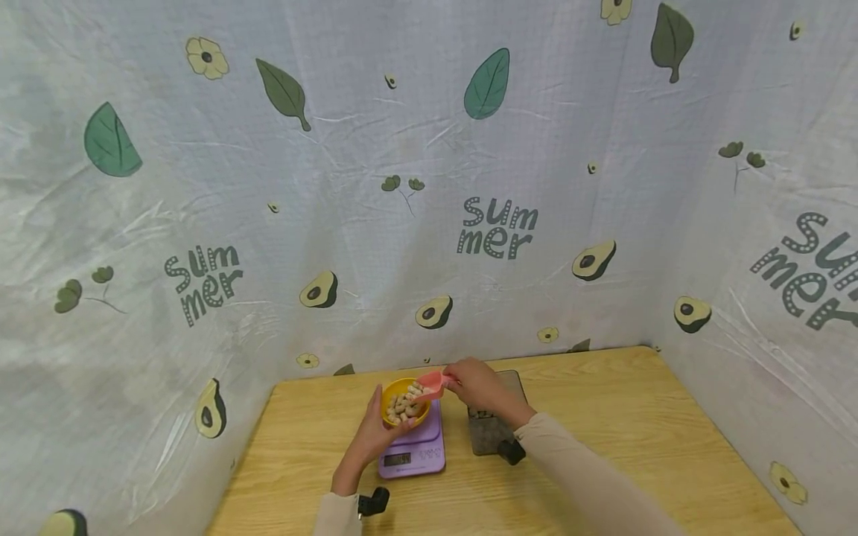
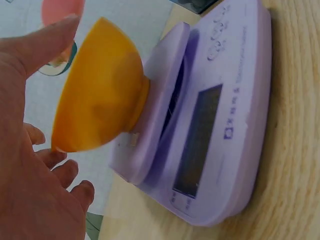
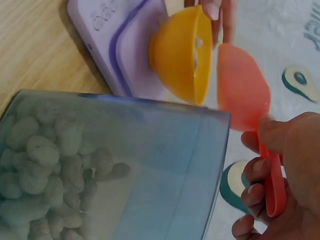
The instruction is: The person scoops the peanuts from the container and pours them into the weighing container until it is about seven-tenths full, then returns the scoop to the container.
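Note:
My right hand (image 1: 479,383) grips the handle of a pink scoop (image 3: 242,85), tilted over the rim of a yellow bowl (image 2: 100,95). Pale unshelled peanuts (image 1: 402,406) lie in the bowl, and more are on the scoop. My left hand (image 1: 377,433) holds the bowl's rim from the near left side, thumb at the front and fingers round the left. Under the bowl is a purple kitchen scale (image 2: 220,115) with a small display, whose digits are too blurred to read surely. Below the right hand stands a clear grey bin (image 3: 155,150) of peanuts.
All of this stands on a wooden table (image 1: 603,417). White sheeting (image 1: 375,246) printed with leaves and avocados hangs behind it and at both sides. Each wrist carries a small black camera (image 1: 512,451).

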A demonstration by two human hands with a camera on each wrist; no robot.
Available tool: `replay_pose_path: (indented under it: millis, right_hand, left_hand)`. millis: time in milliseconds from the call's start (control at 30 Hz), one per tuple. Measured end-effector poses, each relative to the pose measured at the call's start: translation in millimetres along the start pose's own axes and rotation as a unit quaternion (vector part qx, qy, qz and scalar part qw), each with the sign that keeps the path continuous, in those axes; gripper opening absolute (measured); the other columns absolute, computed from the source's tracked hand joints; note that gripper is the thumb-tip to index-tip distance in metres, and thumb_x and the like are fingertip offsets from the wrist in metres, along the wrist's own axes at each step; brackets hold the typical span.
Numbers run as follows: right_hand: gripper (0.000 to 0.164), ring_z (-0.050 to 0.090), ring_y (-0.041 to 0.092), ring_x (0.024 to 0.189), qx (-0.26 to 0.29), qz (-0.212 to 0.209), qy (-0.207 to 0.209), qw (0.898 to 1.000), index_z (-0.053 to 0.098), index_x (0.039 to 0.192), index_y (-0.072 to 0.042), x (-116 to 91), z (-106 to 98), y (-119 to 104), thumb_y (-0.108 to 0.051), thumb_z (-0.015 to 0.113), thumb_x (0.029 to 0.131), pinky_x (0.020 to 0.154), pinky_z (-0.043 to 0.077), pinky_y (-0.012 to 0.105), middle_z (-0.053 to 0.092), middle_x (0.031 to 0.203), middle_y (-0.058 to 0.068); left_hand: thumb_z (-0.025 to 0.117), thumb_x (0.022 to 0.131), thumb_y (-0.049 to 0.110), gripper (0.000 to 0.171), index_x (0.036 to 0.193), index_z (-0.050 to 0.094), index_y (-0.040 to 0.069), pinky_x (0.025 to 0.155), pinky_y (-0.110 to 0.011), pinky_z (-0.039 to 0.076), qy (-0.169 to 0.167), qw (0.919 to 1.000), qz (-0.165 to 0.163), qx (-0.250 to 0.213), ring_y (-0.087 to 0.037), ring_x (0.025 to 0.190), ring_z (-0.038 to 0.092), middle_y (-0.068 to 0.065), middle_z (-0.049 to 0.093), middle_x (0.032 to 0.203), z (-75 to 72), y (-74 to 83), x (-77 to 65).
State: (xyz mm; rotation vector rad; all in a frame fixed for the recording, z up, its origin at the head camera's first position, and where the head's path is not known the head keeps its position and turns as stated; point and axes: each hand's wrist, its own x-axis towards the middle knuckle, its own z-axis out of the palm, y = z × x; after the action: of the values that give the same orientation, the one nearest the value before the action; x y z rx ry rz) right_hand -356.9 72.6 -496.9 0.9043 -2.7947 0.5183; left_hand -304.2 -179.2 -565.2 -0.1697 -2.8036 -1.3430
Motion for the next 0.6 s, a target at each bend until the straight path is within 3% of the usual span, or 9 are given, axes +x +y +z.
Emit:
replay_pose_path:
  millis: [133,400,600]
  right_hand:
    - [0.025,0.065,0.02,0.094,-0.054,-0.007,0.001,0.999,0.071,0.111,-0.014,2.7,-0.7,-8.1,-0.031,0.061,0.097,0.086,0.053,0.038,0.073,0.1,0.0]
    - [0.018,0.062,0.019,0.088,-0.151,-0.02,-0.019,0.988,0.073,0.101,-0.02,15.1,-9.7,-19.0,-0.032,0.062,0.097,0.077,0.049,0.036,0.07,0.09,-0.002]
    - [0.014,0.063,0.019,0.085,-0.174,-0.043,0.001,0.984,0.074,0.096,-0.019,15.5,-18.9,-18.2,-0.03,0.066,0.094,0.077,0.051,0.038,0.07,0.086,-0.001]
  left_hand:
    - [0.073,0.084,0.047,0.108,0.155,0.01,-0.005,0.115,-0.064,0.025,-0.001,1.0,-0.006,0.007,-0.051,0.144,0.024,-0.032,0.017,0.159,1.6,-5.3,0.2]
    - [0.072,0.086,0.046,0.106,0.155,0.012,-0.006,0.116,-0.062,0.024,-0.002,1.0,-0.006,0.003,-0.05,0.145,0.025,-0.032,0.019,0.159,1.9,-10.1,-0.3]
    - [0.072,0.085,0.047,0.106,0.155,0.012,-0.007,0.116,-0.063,0.025,-0.004,1.0,-0.008,-0.001,-0.05,0.144,0.026,-0.032,0.02,0.158,1.8,-10.3,-1.2]
